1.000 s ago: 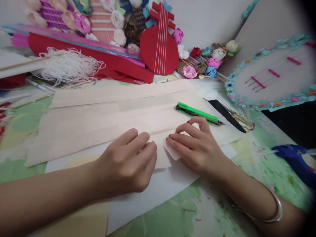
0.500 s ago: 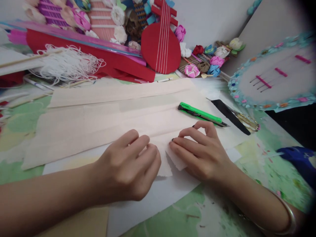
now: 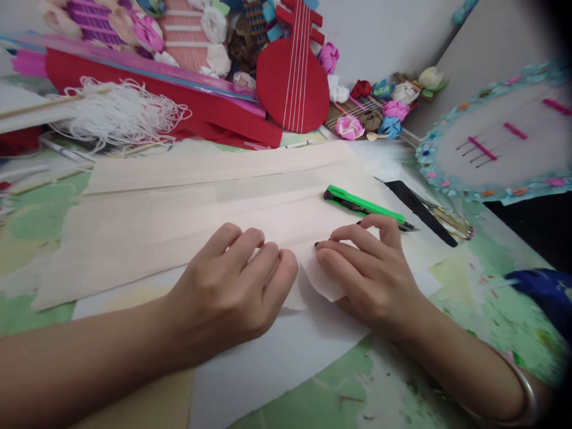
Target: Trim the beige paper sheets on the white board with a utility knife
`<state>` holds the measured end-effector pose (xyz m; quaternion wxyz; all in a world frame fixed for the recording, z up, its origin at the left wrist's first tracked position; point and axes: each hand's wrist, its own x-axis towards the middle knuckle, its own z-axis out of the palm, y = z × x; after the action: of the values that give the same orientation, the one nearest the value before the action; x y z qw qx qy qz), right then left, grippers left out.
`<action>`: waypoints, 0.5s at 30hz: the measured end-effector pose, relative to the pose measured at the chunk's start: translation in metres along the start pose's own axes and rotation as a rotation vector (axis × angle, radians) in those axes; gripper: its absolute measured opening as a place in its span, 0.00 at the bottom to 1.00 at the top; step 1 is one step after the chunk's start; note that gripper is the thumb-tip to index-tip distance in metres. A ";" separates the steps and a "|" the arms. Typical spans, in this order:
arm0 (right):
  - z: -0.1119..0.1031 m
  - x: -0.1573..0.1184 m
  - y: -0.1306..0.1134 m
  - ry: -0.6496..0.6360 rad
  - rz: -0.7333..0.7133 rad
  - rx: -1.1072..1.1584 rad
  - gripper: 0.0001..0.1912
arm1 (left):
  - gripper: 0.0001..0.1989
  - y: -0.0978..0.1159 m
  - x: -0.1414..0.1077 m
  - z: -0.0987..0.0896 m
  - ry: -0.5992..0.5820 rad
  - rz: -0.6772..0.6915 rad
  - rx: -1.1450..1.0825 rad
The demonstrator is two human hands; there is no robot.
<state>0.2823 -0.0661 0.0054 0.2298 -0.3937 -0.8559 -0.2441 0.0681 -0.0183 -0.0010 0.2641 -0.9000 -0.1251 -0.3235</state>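
- Around you, a pale wall point(image 3: 384, 42) backs a tabletop point(image 3: 308, 396) with a green and white pattern, where coloured craft pieces crowd the far side.
- At your far left, a tangle of white string point(image 3: 123, 113) lies over red material point(image 3: 214, 122).
- Your left forearm slants up from the lower left corner. Your left hand point(image 3: 236, 289) has its back turned up and its fingers curled under into a loose fist, at the near edge of the cream paper point(image 3: 138, 223). Its fingertips are hidden, so you cannot tell whether they grip the paper.
- That cream paper spreads across the middle of the table, partly over a white sheet point(image 3: 250, 372), with both your hands at its near side.
- Between your hands, which are a little apart, a flap of the paper curls up.
- Your right hand point(image 3: 369, 277) slants in from the lower right, a bracelet point(image 3: 527, 387) at the wrist. Its knuckles are arched and its fingers point left, pinched on that flap.
- Just beyond your right fingers lies a green cutter point(image 3: 364, 205); farther right are a black strip point(image 3: 420, 211) and scissors point(image 3: 451, 221).
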 end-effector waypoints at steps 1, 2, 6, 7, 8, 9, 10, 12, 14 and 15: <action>0.000 0.000 0.000 -0.004 0.000 -0.003 0.10 | 0.06 0.000 0.000 0.001 -0.007 0.000 0.006; 0.000 0.001 -0.001 -0.007 0.002 -0.009 0.10 | 0.06 0.000 0.000 0.002 -0.010 -0.001 0.008; 0.003 0.002 -0.001 0.007 0.008 -0.041 0.05 | 0.05 0.000 -0.001 0.003 -0.008 -0.004 -0.009; 0.004 0.003 -0.002 0.007 0.010 -0.049 0.06 | 0.06 0.000 -0.001 0.003 -0.005 -0.004 -0.018; 0.005 0.003 -0.002 -0.001 0.013 -0.057 0.06 | 0.07 0.000 -0.001 0.004 -0.002 -0.002 -0.028; 0.006 0.004 -0.002 -0.005 0.015 -0.061 0.06 | 0.07 0.000 -0.002 0.004 0.000 0.000 -0.037; 0.007 0.004 -0.002 -0.005 0.018 -0.062 0.05 | 0.07 0.000 -0.002 0.004 0.003 -0.003 -0.043; 0.007 0.005 -0.003 -0.001 0.019 -0.054 0.05 | 0.08 0.000 -0.003 0.004 0.003 -0.012 -0.049; 0.007 0.004 -0.003 0.005 0.011 -0.036 0.07 | 0.09 0.000 -0.004 0.003 0.000 -0.016 -0.043; 0.007 0.004 -0.003 0.009 0.008 -0.029 0.07 | 0.10 0.000 -0.005 0.002 -0.009 -0.012 -0.042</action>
<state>0.2758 -0.0616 0.0018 0.2288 -0.3995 -0.8496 -0.2573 0.0657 -0.0177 -0.0058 0.2427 -0.9059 -0.1249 -0.3238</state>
